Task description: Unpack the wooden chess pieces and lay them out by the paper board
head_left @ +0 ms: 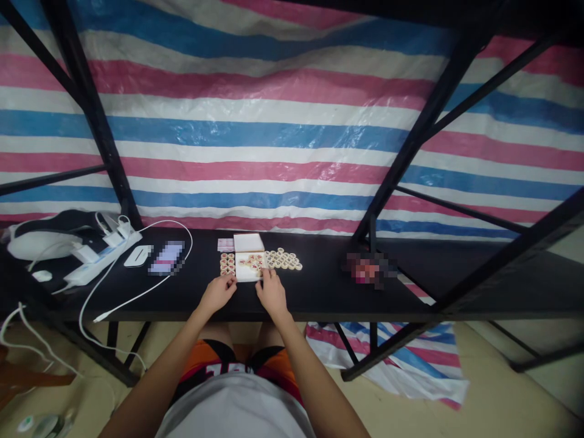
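A small white box (243,275) stands open on the black table, its lid (249,243) folded back. Inside lie several round xiangqi pieces with red markings (253,262). To its left are neat rows of red-marked pieces (224,264), and my left hand (221,291) is at their near end by the box's front left corner, fingers curled together. My right hand (272,293) reaches over the box's front right edge, thumb and fingers drawn close; what is between them is too small to tell. Dark-marked pieces (285,260) lie grouped right of the box.
A pinkish printed card (225,244) lies behind the left rows. Further left are a blurred phone (166,258), a white device (138,256), a power strip (98,258) and a loose white cable (132,300). A blurred reddish object (366,271) sits right, near black frame bars (406,146).
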The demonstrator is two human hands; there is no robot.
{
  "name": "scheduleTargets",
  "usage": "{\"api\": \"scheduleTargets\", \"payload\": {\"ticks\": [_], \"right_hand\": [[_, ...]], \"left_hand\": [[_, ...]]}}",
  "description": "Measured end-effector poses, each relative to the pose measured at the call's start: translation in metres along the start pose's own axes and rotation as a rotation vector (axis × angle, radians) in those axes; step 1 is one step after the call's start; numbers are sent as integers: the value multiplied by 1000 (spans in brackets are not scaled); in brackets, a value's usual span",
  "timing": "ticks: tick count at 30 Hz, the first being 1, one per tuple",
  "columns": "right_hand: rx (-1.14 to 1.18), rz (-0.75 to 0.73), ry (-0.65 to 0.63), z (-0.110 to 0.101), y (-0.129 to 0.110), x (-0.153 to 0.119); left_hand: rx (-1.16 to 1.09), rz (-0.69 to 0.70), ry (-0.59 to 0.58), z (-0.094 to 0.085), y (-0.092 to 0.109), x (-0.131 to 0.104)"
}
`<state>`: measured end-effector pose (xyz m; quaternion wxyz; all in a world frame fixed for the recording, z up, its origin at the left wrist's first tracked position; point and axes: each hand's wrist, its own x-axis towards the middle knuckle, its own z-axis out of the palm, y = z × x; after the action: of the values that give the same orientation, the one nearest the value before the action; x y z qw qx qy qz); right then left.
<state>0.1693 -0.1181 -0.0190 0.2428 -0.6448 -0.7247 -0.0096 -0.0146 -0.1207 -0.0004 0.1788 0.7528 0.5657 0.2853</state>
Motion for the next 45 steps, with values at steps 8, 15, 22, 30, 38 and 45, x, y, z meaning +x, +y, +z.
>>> {"api": "scheduleTargets", "payload": {"ticks": [8, 15, 22, 30, 38, 45], "right_hand": [[9, -11, 5, 0, 1, -1], [-1, -2, -3, -2, 0, -1], [-3, -8, 16, -2, -1, -1], [-8, -19, 16, -1, 0, -2], [8, -20, 20, 0, 1, -2], [2, -17, 16, -1, 0, -2]], "left_hand": [[6, -5, 4, 0, 1, 0], [11, -12, -1, -1, 3, 0], [5, 3, 14, -1, 3, -1], [7, -16, 2, -1, 4, -1], [14, 2, 7, 0, 1, -1], [15, 8, 11, 0, 0, 0]]}}
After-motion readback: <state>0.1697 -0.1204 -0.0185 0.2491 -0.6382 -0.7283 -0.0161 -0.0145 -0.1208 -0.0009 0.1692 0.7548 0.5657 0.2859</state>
